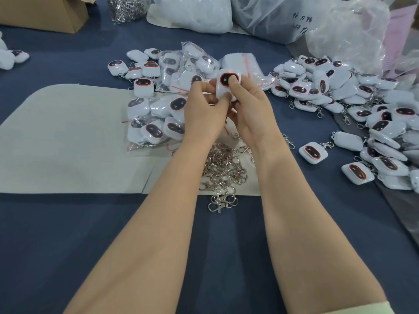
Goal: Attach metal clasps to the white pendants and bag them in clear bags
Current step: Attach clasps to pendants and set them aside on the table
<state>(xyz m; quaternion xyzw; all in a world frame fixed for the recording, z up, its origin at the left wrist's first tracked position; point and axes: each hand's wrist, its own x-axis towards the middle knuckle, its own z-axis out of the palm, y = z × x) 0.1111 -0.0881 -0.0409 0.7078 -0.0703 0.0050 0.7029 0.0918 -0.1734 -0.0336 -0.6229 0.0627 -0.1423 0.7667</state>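
**Both hands hold one white pendant above the clasps**

The left hand (204,109) and the right hand (248,109) meet over the middle of the counter (90,234), both clamped on a single white pendant (225,78). The pendant is lifted off the surface with its dark, red-rimmed face turned up toward the camera. The left hand pinches its left and lower edge. The right thumb presses on the face while the other right fingers curl behind it. Whether a clasp already hangs from it cannot be told.

Below the wrists, a loose heap of metal clasps (224,171) lies partly on a pale mat (68,137) and partly on the dark blue cloth. To the right spreads a large pile of pendants (340,87), many with clasps on. To the left of the hands lie filled clear bags (156,125), with more just beyond them (188,64), beside a stack of empty red-striped bags (240,61). A cardboard box (45,14) and big plastic sacks (192,14) stand at the far edge.
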